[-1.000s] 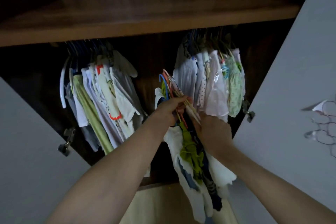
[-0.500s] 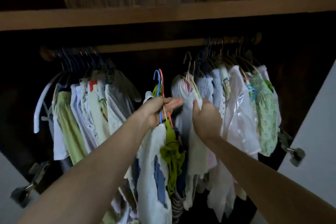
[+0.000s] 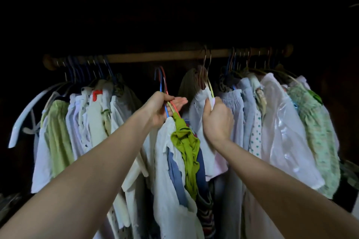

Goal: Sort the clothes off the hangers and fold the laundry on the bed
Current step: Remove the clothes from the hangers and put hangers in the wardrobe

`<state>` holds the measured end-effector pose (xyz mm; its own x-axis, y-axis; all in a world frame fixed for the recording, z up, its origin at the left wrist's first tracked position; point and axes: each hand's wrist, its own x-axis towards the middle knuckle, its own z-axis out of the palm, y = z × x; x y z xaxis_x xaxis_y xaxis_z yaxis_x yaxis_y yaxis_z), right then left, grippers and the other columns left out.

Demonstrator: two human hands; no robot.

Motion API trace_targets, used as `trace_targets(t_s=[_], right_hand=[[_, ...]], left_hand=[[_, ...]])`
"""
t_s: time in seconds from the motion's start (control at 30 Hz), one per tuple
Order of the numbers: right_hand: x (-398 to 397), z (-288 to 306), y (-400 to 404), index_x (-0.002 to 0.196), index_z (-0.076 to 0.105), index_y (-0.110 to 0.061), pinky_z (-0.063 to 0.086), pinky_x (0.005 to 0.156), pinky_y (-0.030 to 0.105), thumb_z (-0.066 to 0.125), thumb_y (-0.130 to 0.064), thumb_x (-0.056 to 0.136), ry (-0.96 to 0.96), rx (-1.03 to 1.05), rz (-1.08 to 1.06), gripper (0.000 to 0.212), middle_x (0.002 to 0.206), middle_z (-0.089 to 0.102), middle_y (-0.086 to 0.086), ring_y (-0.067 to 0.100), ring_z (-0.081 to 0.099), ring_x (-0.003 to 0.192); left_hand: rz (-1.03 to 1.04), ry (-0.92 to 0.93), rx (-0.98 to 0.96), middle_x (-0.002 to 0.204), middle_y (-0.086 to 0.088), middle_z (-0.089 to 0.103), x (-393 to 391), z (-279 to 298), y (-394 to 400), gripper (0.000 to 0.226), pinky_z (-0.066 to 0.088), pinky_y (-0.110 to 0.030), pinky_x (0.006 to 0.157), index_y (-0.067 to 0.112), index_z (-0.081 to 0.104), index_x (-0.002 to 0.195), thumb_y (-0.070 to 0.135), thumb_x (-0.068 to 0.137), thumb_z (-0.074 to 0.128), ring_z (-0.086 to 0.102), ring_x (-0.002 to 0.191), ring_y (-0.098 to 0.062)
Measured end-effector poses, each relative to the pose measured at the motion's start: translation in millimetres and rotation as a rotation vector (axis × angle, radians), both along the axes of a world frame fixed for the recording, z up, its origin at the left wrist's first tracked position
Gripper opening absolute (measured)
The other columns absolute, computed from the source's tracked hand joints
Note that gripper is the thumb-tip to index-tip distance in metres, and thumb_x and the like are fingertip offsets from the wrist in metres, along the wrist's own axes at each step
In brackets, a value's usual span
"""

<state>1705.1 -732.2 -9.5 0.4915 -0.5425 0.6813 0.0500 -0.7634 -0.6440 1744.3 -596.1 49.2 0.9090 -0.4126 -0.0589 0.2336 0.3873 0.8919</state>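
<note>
Left hand (image 3: pixel 158 107): fingers curled round a bunch of blue, red and yellow wire hangers (image 3: pixel 165 91), hooks off the wooden closet rail (image 3: pixel 155 56), carrying a crumpled olive-green garment (image 3: pixel 186 151) and a white garment (image 3: pixel 169 180), centre, near; right hand (image 3: pixel 217 122): pinches a white eyelet garment (image 3: pixel 200 103) whose hanger still hooks the rail; further small pale clothes (image 3: pixel 77 122) hang left and right.

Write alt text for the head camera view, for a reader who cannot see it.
Two bare arms reach into a dark wardrobe: the left hand grips a bunch of coloured hangers carrying white, blue and green garments off the wooden rail, while the right hand pinches a white garment whose hanger is hooked on the rail. More clothes hang on both sides.
</note>
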Motion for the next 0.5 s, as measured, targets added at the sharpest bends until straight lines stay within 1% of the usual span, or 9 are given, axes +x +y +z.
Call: trace_targets(t_s=[0.07,0.1,0.17,0.2,0.37,0.5], right_hand=[[5.5,3.2,-1.5,0.099,0.057,-0.002,0.031,0.066,0.037,0.042,-0.027,0.099,-0.017,-0.001,0.033,0.029,0.095,0.066,0.021,0.04,0.059,0.091],[7.9,3.3,-1.6,0.1,0.057,-0.002,0.032,0.067,0.037,0.043,-0.026,0.099,-0.026,-0.007,0.048,0.028,0.097,0.066,0.022,0.04,0.059,0.093],[11.8,-0.9,-0.9,0.101,0.058,-0.001,0.032,0.066,0.037,0.044,-0.025,0.098,-0.051,-0.027,0.057,0.028,0.099,0.065,0.022,0.041,0.059,0.094],[13.3,-3.6,-0.2,0.101,0.058,-0.002,0.031,0.066,0.036,0.044,-0.026,0.098,-0.065,-0.037,0.056,0.028,0.099,0.065,0.022,0.041,0.059,0.094],[17.2,1.0,5.6,0.098,0.06,-0.004,0.031,0.066,0.033,0.042,-0.028,0.099,-0.135,-0.056,0.095,0.03,0.098,0.065,0.018,0.039,0.059,0.093],[29.1,20.4,4.7,0.101,0.061,-0.003,0.033,0.07,0.033,0.042,-0.03,0.099,-0.087,-0.006,0.136,0.033,0.106,0.064,0.017,0.038,0.058,0.101]], left_hand=[[0.013,-0.038,0.001,0.065,-0.008,0.07,-4.2,-4.9,-1.4,0.028,0.051,-0.019,0.041,-0.008,0.054,0.105,0.005,0.1,0.029,0.072,0.063,-0.023],[0.019,-0.055,-0.005,0.062,-0.009,0.07,-7.1,-8.3,-1.9,0.028,0.05,-0.019,0.04,-0.008,0.054,0.103,0.005,0.099,0.03,0.071,0.058,-0.022],[0.036,-0.083,-0.001,0.055,-0.011,0.067,-11.7,-17.1,-1.6,0.029,0.05,-0.019,0.039,-0.01,0.056,0.091,0.005,0.099,0.032,0.067,0.046,-0.017],[0.047,-0.1,0.012,0.053,-0.011,0.066,-13.1,-21.8,-0.9,0.03,0.049,-0.019,0.038,-0.009,0.056,0.086,0.006,0.099,0.034,0.065,0.043,-0.015],[0.083,-0.203,0.098,0.049,-0.007,0.063,-15.8,-36.7,5.1,0.03,0.043,-0.016,0.035,-0.006,0.057,0.08,0.008,0.098,0.037,0.057,0.034,-0.011],[0.138,-0.256,0.127,0.048,-0.006,0.063,-9.2,-36.8,14.8,0.028,0.043,-0.014,0.036,-0.006,0.054,0.078,0.005,0.097,0.037,0.057,0.034,-0.009]])
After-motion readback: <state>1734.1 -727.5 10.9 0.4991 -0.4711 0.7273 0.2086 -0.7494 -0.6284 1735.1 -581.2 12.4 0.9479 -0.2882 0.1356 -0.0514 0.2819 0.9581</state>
